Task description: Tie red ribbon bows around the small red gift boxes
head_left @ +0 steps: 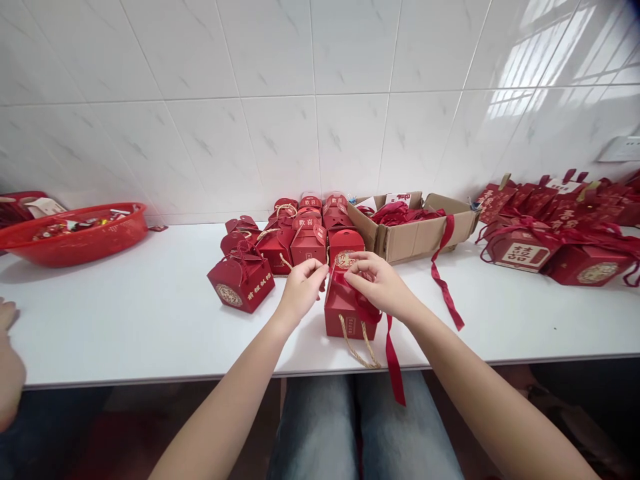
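Observation:
A small red gift box [344, 312] stands near the front edge of the white table [150, 313], its rope handle hanging over the edge. A red ribbon [393, 360] runs over the box top and dangles down in front. My left hand [301, 288] pinches one ribbon end at the box's top left. My right hand [380, 283] has its fingers closed on the ribbon at the box's top right. A finished red box [241, 280] stands just left of my left hand.
Several red boxes [305, 230] cluster behind. A cardboard carton [415, 237] holds red ribbons, one trailing onto the table. More red boxes [555, 233] fill the right. A red basket [75, 233] sits far left. Another person's hand [7, 353] shows at the left edge.

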`<state>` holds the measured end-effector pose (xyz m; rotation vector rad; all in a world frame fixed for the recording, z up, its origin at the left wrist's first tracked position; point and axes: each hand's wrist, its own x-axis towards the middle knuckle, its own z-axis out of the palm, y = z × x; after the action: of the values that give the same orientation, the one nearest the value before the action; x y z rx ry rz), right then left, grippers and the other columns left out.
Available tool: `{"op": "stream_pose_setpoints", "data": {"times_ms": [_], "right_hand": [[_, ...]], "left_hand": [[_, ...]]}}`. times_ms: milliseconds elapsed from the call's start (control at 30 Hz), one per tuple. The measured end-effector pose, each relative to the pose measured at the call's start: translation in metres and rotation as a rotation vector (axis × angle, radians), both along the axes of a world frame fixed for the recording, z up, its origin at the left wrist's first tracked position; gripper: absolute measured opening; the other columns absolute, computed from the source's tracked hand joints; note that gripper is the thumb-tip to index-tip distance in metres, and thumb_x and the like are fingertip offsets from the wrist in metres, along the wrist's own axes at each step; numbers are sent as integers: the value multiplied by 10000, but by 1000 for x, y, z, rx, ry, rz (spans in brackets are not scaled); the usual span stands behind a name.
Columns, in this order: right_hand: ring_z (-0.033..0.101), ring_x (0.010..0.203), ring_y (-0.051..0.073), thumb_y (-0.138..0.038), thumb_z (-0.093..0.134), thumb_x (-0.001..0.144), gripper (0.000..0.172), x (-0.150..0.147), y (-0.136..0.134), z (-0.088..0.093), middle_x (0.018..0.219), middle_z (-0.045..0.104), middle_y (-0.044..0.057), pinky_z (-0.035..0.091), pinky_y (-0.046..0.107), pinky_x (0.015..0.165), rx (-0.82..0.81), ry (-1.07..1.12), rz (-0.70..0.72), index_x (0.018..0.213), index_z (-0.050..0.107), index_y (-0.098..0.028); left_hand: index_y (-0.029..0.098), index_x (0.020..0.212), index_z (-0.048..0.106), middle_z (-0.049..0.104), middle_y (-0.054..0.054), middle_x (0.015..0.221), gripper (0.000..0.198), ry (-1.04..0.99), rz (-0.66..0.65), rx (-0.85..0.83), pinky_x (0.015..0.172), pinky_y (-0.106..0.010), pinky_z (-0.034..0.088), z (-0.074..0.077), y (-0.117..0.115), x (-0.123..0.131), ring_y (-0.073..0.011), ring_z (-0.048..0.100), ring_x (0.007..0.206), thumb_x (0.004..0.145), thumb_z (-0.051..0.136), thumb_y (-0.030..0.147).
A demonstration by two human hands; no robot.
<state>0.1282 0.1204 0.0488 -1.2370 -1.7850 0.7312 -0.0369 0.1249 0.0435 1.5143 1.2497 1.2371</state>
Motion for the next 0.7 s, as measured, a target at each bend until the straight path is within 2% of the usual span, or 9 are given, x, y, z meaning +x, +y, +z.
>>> {"op": "stream_pose_setpoints", "data": {"times_ms": [100, 200, 400, 533, 633, 700], "right_hand": [[422, 1262, 269, -417, 584, 784, 230, 6, -10, -1, 1247, 534, 97, 293, 463, 1051, 87, 19, -72, 883, 676, -231], [416, 1265, 254, -430, 580, 797, 238, 16, -22, -3, 1242, 533, 93, 308, 450, 1048, 145, 84, -121, 911, 663, -237], [442, 1232, 275, -420, 566, 815, 233, 22, -22, -6, 1225, 542, 99, 334, 475, 1018, 199, -4, -159, 901, 669, -229], [527, 1105, 240, -383, 554, 828, 241, 29, -10, -6, 1114, 598, 97, 396, 425, 959, 296, -75, -121, 951, 658, -203], [578, 955, 200, -393, 512, 853, 258, 50, -14, -15, 1006, 635, 80, 453, 350, 828, 357, 79, -318, 941, 639, -187], [585, 816, 177, -443, 509, 850, 300, 66, -25, -28, 915, 650, 70, 460, 314, 723, 249, 160, -429, 910, 634, -178]], "left_hand": [[175, 614, 480, 488, 23, 620, 215, -58, 74, 75, 470, -172, 405, 1, 1, -9, -95, 506, 579, 774, 536, 309], [177, 615, 487, 509, 18, 629, 202, -79, 129, 106, 478, -177, 419, 2, 3, -17, -105, 528, 601, 763, 540, 304], [177, 641, 491, 511, 10, 652, 305, -18, 54, 8, 485, -194, 414, -1, -2, -14, -114, 524, 608, 800, 534, 434], [183, 682, 469, 473, 32, 653, 294, 60, 25, 133, 529, -197, 395, -4, -23, -7, -92, 469, 589, 806, 573, 429], [187, 703, 459, 451, 44, 655, 231, 149, 61, 262, 566, -193, 378, -13, -47, -8, -81, 439, 596, 811, 596, 338], [189, 726, 489, 452, 46, 636, 182, 208, 33, 278, 573, -197, 377, -23, -64, -10, -83, 433, 586, 820, 590, 309]]}}
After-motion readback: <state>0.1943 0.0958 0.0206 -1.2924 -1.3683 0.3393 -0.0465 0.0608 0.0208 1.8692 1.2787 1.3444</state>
